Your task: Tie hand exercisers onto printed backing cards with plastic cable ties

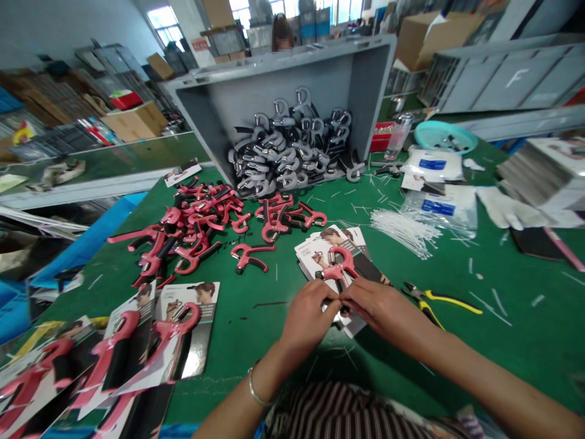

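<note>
A pink and black hand grip strengthener (342,263) lies on a small stack of printed cards (307,251) in front of me. My left hand (311,314) and my right hand (372,305) meet over its lower handles, fingers pinched together almost tip to tip. Whatever sits between the fingertips is too small or hidden to make out. Right of the hands are yellow-handled pliers (427,297) and a pile of white cable ties (404,230). To the left, several pink strengtheners on cards (176,329) overlap one another.
A tilted grey crate (283,67) holds many grey strengtheners (292,146). Loose pink strengtheners (201,213) are heaped before it. Plastic bags (441,207), a white glove (507,207), a card stack (543,174) and a turquoise basin (445,129) occupy the right side.
</note>
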Tool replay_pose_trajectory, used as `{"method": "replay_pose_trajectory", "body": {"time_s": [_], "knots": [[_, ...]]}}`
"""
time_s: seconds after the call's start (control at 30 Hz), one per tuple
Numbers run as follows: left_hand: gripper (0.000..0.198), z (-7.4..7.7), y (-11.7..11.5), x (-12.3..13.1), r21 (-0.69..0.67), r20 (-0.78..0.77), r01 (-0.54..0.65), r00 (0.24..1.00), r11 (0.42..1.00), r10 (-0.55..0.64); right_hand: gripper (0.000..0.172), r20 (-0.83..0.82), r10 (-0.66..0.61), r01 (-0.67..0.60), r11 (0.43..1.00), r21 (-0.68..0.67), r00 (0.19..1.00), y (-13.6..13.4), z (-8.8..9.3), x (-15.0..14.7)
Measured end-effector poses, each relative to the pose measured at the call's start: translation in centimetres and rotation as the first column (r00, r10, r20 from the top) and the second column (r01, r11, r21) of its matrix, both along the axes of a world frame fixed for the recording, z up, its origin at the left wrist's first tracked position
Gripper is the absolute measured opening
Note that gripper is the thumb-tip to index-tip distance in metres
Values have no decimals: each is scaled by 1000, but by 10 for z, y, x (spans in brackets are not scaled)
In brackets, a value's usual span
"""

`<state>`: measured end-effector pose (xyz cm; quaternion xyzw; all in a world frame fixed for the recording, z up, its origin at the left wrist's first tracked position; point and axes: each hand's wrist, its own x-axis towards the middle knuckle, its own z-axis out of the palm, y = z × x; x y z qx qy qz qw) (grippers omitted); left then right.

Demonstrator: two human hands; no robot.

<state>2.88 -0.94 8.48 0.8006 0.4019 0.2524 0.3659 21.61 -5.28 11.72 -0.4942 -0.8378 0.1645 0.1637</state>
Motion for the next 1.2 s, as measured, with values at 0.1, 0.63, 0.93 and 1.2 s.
{"method": "replay_pose_trajectory", "body": {"time_s": [0.1, 0.63, 0.93, 1.2], "knots": [[12, 2, -1, 2, -19, -8, -25, 1000, 1000, 25, 13, 79, 42, -44, 999, 19, 996, -2, 1, 0], [7, 13, 1, 9, -152, 68, -52, 996, 987, 62, 10, -343, -167, 237, 956, 173, 924, -13, -11, 7], [10, -1, -18, 43, 24, 23, -238, 971, 971, 238, 12, -579, -329, 415, 910, 17, 746, -28, -35, -2], [13, 15, -3, 15, 23, -49, -143, 988, 989, 144, 11, -365, -367, 433, 894, 117, 856, -48, -58, 44]]}}
